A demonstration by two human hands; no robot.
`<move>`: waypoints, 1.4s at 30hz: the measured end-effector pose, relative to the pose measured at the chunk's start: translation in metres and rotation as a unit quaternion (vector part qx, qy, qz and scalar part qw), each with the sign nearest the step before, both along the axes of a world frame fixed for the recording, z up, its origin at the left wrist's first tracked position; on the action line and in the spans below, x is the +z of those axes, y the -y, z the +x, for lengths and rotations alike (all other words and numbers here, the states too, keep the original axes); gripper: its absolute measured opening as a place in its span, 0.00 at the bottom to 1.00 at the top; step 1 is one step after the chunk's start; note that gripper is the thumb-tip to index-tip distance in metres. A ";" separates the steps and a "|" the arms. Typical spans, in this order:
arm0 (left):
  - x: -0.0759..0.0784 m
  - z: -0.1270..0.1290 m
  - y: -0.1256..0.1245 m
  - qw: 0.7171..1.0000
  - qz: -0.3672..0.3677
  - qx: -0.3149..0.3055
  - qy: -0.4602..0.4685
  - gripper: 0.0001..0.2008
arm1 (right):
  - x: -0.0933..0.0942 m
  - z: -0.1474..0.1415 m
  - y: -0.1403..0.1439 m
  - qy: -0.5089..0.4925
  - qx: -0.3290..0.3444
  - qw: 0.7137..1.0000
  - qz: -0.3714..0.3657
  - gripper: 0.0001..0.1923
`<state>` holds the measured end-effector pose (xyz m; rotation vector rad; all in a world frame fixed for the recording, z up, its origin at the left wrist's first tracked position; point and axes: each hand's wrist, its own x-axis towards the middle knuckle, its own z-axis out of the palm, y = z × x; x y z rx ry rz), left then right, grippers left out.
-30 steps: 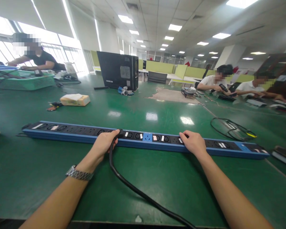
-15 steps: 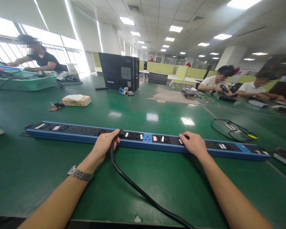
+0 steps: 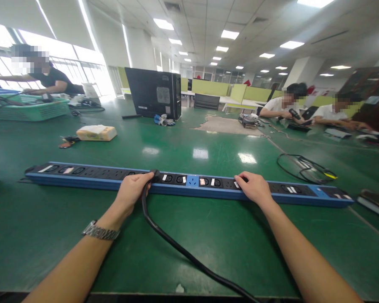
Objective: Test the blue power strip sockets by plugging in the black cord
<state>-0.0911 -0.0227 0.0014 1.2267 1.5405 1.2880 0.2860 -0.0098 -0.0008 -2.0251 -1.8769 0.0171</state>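
A long blue power strip with black sockets and small white labels lies across the green table before me. My left hand is closed at its middle, thumb and fingers pinching the black plug on the strip's top. From there a thick black cable curves down past the near table edge. Further right, my right hand is closed on the strip, fingertips over a socket with a white label. Its lower fingers are partly hidden. A metal watch is on my left wrist.
Behind the strip are a tissue pack, a black computer case and blue-grey gloves. A coiled cable and a dark flat object lie right. A green basket stands left. Other people sit at the far sides.
The view has shifted slightly, so the strip and both hands appear a little further left. Both hands keep the same hold. The person at far left has stretched an arm outward.
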 end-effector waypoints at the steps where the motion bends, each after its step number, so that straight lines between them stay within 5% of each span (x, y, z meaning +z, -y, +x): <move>1: 0.000 -0.001 0.000 1.000 -0.002 0.003 -0.010 0.20 | 0.000 0.000 0.000 -0.001 0.001 1.000 0.000 0.19; 9: -0.002 -0.006 -0.003 0.999 -0.011 -0.026 -0.040 0.18 | -0.001 0.000 0.000 -0.002 0.003 1.000 0.001 0.20; 14: 0.010 0.001 0.003 0.992 0.016 -0.063 0.112 0.16 | -0.002 0.000 -0.001 0.003 0.001 1.000 0.003 0.19; 19: 0.014 0.043 0.010 0.971 -0.008 -0.140 0.192 0.17 | -0.001 -0.002 -0.001 0.018 -0.003 1.000 0.004 0.20; 22: 0.009 0.081 0.012 0.981 -0.047 -0.128 0.137 0.20 | -0.001 -0.002 -0.001 0.020 -0.002 1.000 0.003 0.20; 26: 0.004 0.111 0.015 0.993 -0.012 -0.116 0.035 0.22 | -0.001 -0.001 -0.001 0.017 0.005 1.000 0.009 0.20; 34: 0.010 0.103 0.008 0.989 -0.041 -0.145 0.006 0.21 | 0.000 -0.002 -0.001 0.019 -0.002 1.000 0.005 0.20; 42: 0.012 0.104 0.007 0.968 -0.105 -0.206 0.096 0.21 | -0.001 -0.002 -0.001 0.019 0.001 1.000 0.007 0.20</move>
